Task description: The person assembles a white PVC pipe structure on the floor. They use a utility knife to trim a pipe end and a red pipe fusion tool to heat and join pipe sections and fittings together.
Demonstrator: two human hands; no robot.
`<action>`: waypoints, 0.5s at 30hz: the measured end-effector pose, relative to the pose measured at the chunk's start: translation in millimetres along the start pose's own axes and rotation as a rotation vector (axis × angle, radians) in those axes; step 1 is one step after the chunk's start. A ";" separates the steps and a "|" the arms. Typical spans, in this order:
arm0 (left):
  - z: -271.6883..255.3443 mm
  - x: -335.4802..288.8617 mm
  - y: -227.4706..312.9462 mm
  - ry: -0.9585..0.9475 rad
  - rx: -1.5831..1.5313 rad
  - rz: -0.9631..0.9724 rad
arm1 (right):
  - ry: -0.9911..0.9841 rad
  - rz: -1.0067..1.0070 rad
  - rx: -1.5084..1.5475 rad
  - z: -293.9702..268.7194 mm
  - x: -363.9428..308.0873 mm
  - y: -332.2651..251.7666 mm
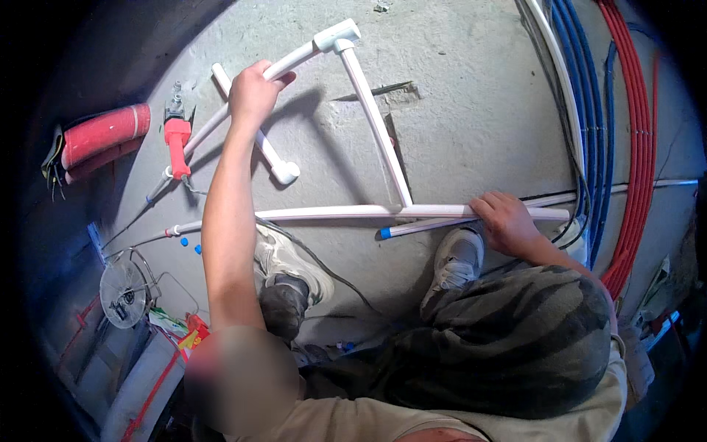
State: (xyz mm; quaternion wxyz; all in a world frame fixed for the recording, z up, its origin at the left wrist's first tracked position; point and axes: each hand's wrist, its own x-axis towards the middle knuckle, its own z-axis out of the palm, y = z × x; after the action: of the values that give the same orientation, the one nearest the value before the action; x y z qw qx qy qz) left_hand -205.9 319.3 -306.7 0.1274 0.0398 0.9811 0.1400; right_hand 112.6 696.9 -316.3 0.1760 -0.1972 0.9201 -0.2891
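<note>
My left hand is closed round a white plastic pipe, whose upper end sits in a white tee fitting. From that tee a second white pipe slants down to a long white pipe. My right hand grips the long pipe near its right end, fingers curled over it. Under my left wrist, a shorter white pipe with a white elbow lies on the concrete. A red-handled tool, like a pipe welder, is beside the held pipe's lower stretch.
Another white pipe with a blue end cap lies near my shoe. Blue pipes and red pipes run along the right. At left are a red roll, a fan and loose blue caps. A dark cable crosses the floor.
</note>
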 end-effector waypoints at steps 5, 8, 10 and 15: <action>7.9 -4.9 -0.5 -0.057 0.012 0.040 | -0.001 -0.009 -0.040 -1.9 -0.2 -10.7; 15.1 -5.9 -0.6 -0.057 -0.007 0.034 | -0.010 -0.069 0.019 -7.5 -10.5 -22.6; 18.8 -7.7 -0.4 -0.070 -0.002 0.071 | -0.089 -0.091 -0.019 -12.7 -18.3 -27.1; 24.9 -29.1 -2.2 -0.306 -0.041 0.059 | -0.056 -0.124 -0.021 -21.2 -16.6 -27.8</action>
State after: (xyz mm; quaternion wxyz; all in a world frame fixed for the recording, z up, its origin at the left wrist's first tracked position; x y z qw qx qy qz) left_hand -171.5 320.5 -323.5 0.2721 0.0869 0.9455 0.1560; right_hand 124.9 693.4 -279.8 0.1811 -0.2638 0.9039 -0.2840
